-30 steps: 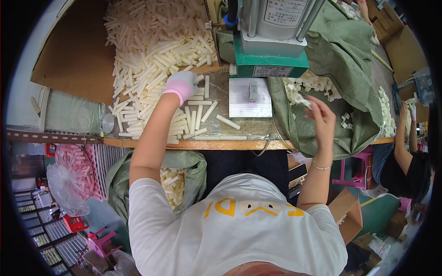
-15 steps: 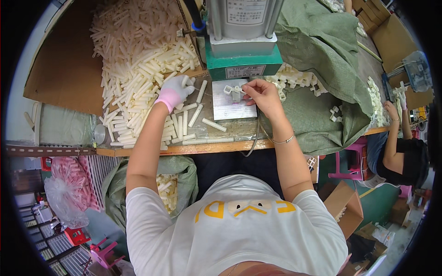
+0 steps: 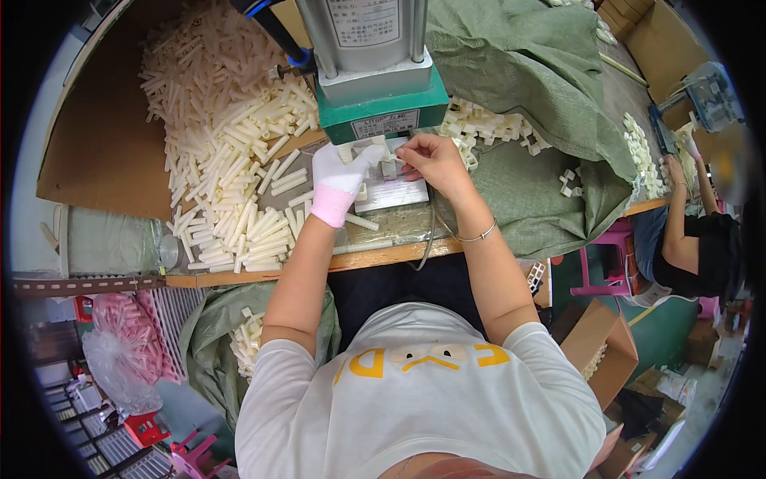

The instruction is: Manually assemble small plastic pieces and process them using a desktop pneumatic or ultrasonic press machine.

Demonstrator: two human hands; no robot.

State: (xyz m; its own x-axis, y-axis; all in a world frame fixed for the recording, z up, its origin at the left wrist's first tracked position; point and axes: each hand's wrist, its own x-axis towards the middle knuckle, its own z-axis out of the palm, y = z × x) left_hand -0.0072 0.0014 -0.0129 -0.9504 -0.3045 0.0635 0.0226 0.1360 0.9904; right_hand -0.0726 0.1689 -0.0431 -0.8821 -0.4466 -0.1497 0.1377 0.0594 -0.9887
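My left hand (image 3: 335, 180), in a white glove with a pink cuff, is closed around a short cream plastic tube (image 3: 345, 152); the fingers hide most of it. Its fingertips reach to the small metal fixture (image 3: 389, 170) on a silver plate (image 3: 392, 195), beneath the green head of a press (image 3: 384, 112). Bare and coming from the right, my right hand (image 3: 437, 162) pinches a small white plastic connector at the top of that fixture. The connector is largely covered by my fingers.
Cream tubes (image 3: 231, 120) are heaped at the left beside a cardboard wall (image 3: 96, 152). White connectors (image 3: 499, 128) lie on a green woven sack (image 3: 550, 195) at the right. Another person (image 3: 678, 231) works at the far right. The table's wooden edge (image 3: 383, 248) runs in front.
My left hand has moved right from the tube heap to the fixture, carrying a tube. My right hand stays at the connector. The whole view has shifted, with the press now further left.
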